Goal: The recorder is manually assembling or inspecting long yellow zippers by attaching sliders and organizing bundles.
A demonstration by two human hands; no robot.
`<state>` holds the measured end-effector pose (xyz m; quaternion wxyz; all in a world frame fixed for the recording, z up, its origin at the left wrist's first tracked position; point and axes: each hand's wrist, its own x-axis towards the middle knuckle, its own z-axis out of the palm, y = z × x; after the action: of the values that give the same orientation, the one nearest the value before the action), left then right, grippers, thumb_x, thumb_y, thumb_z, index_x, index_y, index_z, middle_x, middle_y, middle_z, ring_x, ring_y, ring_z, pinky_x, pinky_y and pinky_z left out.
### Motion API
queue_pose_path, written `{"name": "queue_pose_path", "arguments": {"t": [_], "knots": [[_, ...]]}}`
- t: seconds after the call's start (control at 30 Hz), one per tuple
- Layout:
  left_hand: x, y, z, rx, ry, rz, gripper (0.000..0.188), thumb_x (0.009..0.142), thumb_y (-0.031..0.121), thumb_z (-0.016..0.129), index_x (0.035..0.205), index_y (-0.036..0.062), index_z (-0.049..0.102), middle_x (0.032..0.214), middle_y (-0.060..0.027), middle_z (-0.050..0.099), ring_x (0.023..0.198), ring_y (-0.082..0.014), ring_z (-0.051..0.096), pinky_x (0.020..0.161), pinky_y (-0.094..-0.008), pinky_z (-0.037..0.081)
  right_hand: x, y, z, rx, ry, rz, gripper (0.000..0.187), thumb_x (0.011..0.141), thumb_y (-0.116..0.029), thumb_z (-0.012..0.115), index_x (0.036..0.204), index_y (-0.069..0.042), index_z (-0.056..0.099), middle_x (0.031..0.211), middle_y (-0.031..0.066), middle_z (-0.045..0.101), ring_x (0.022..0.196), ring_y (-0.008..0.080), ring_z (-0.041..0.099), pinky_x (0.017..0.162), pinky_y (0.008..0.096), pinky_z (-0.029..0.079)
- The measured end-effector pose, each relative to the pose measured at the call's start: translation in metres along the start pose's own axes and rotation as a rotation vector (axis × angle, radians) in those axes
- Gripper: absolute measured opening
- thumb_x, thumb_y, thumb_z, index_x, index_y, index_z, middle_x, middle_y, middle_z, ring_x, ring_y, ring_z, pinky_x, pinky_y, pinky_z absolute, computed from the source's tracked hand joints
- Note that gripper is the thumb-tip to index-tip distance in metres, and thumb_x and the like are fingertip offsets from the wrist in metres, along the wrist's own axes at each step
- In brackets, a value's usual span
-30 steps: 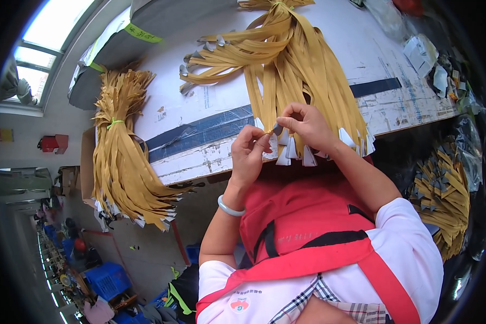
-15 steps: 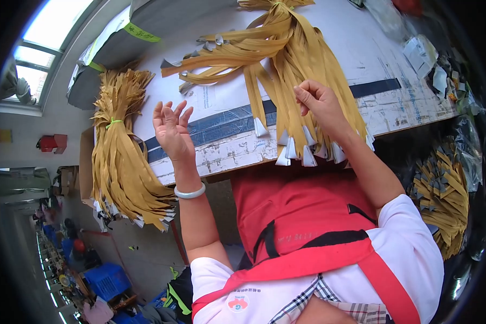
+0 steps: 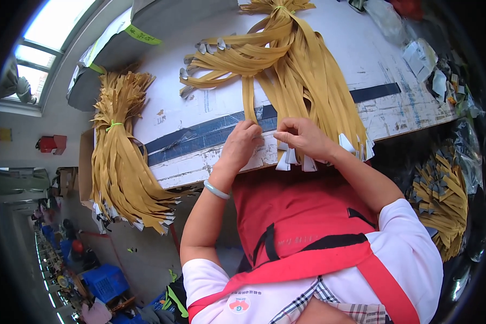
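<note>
White table point(image 3: 362, 65), blue tape stripe. Left hand point(image 3: 242, 144) and right hand point(image 3: 302, 137) both pinch strips of the yellow strap bundle point(image 3: 291, 70) at the table edge.

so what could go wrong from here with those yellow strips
The left hand and right hand work right at the table edge, where the tied yellow strip bundle overhangs; loose strips might slide off. The second bundle hangs mostly off the table's left side and could drop.

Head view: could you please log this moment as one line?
left hand: on a strap end at table edge | right hand: pinching strap end | strap bundle: fanned on table | second bundle: hanging off table's left
</note>
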<state>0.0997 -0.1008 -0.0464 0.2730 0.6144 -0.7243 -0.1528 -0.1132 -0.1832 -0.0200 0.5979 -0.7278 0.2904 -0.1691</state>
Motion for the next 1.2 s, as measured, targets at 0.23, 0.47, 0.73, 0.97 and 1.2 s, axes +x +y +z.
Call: {"name": "queue_pose_path", "arguments": {"t": [0.23,0.47,0.73,0.97,1.2], "knots": [[0.011,-0.005,-0.019,-0.451,-0.098,-0.186,0.009,0.085,0.004,0.072,0.089,0.0,0.064,0.091,-0.0072,0.061,0.085,-0.0216,0.063,0.077,-0.0331,0.053,0.009,-0.009,0.005,0.035,0.036,-0.1,0.014,0.097,-0.016,0.064,0.097,-0.002,0.064,0.084,0.0001,0.06,0.076,0.0063,0.053,0.068,0.0248,0.045],[0.011,0.005,-0.024,-1.266,-0.006,-0.191,0.006,0.092,0.005,0.068,0.089,0.0001,0.065,0.09,-0.0052,0.062,0.082,-0.015,0.064,0.077,-0.03,0.055,0.031,-0.006,0.002,-0.165,0.042,-0.508,0.015,0.091,-0.012,0.071,0.101,-0.004,0.063,0.101,0.0021,0.06,0.088,0.0113,0.059,0.079,0.0282,0.05],[0.011,-0.001,-0.02,-1.483,-0.045,-0.197,0.005,0.093,0.004,0.066,0.091,-0.0002,0.065,0.095,-0.0067,0.061,0.081,-0.0169,0.062,0.075,-0.0326,0.056,0.036,-0.019,-0.003,0.042,-0.088,-0.308,0.015,0.089,-0.007,0.072,0.1,-0.005,0.062,0.101,0.0031,0.061,0.089,0.0112,0.06,0.079,0.0268,0.051],[0.009,0.004,-0.018,-1.566,-0.03,-0.248,0.006,0.091,0.004,0.068,0.095,0.0003,0.066,0.099,-0.0058,0.062,0.086,-0.016,0.062,0.079,-0.0318,0.055,0.045,-0.021,-0.009,0.337,-0.258,-0.209,0.014,0.089,-0.008,0.074,0.092,0.0,0.063,0.083,0.0038,0.068,0.077,0.01,0.063,0.072,0.0272,0.052],[0.005,0.009,-0.02,-1.392,0.034,-0.251,0.019,0.086,-0.002,0.074,0.103,0.0009,0.066,0.101,-0.0044,0.067,0.09,-0.0119,0.065,0.082,-0.0256,0.053,0.042,-0.03,-0.018,0.379,-0.263,-0.066,0.015,0.09,-0.014,0.073,0.089,-0.003,0.064,0.083,0.0014,0.067,0.078,0.0072,0.062,0.07,0.0256,0.051]]}}
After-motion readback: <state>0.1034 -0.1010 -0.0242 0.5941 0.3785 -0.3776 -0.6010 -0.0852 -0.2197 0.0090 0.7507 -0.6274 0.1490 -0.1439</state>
